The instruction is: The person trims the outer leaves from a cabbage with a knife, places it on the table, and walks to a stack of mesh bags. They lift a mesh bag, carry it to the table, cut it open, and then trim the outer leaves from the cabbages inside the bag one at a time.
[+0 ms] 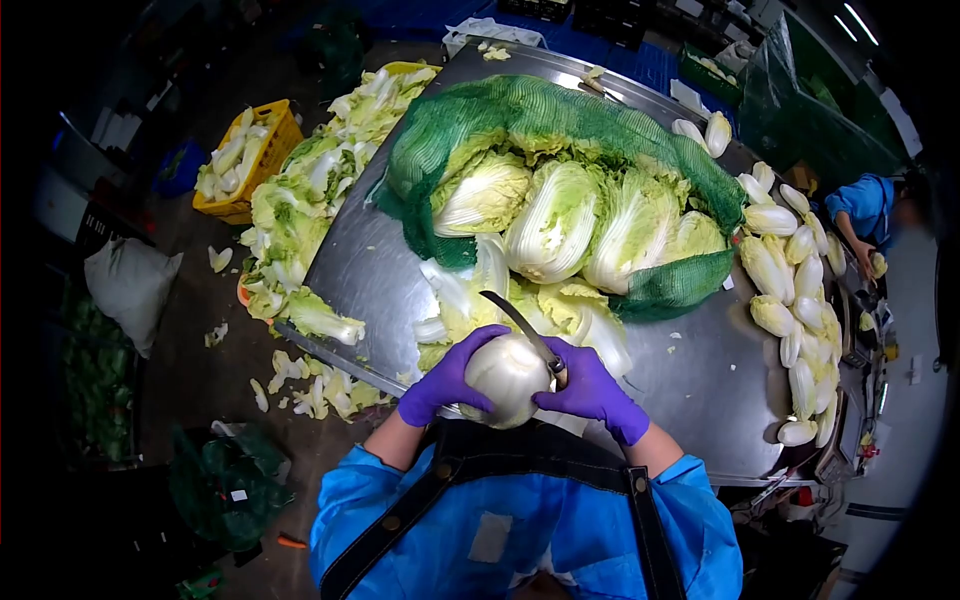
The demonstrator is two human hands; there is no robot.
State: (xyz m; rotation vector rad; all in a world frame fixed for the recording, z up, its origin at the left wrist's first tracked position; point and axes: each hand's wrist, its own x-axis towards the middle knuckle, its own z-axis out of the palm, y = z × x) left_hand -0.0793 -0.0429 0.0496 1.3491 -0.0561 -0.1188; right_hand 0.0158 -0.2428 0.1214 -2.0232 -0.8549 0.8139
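Observation:
My left hand, in a purple glove, grips the left side of a pale napa cabbage held at the near edge of the steel table. Purple-gloved too, my right hand presses against the cabbage's right side and holds a curved knife, whose blade arcs up and left over the cabbage's top. Loose outer leaves lie just beyond the cabbage. Behind them several untrimmed cabbages lie in an opened green net sack.
Trimmed cabbages line the table's right edge. A heap of discarded leaves spills off the left side near a yellow crate. Scraps litter the floor. Another person in blue works at the far right.

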